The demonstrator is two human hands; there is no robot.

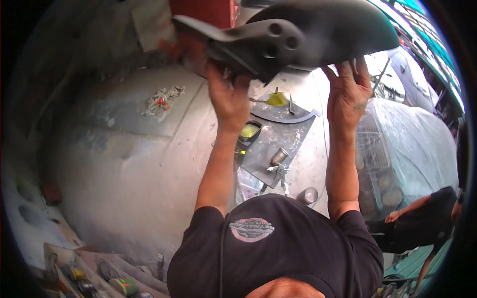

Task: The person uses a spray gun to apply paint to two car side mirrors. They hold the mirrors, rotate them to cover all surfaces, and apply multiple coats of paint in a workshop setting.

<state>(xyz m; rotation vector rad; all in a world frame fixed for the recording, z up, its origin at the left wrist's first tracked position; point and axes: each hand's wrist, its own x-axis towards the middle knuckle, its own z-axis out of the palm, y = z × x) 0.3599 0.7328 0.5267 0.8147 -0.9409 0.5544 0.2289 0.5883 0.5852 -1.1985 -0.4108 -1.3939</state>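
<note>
High in front of me I hold a dark, glossy curved panel point(333, 30) with a side flange that has several round holes; it looks like a motorcycle fender. My left hand point(229, 102) is closed on the lower edge of its pointed left part, with some fingers hidden behind it. My right hand point(349, 94) supports the large rounded part from below, fingertips on its edge. Below the panel, a low work table point(298, 134) carries a spray gun point(280, 174) with a metal cup and a curved grey strip point(285, 118).
A black tub point(250, 131) of yellow-green liquid sits by the table's left edge. A metal can point(309, 195) stands near me. Crumpled rags point(164, 102) lie on the left. Plastic sheeting point(417, 144) drapes over something at right, and another person point(422, 213) is at lower right.
</note>
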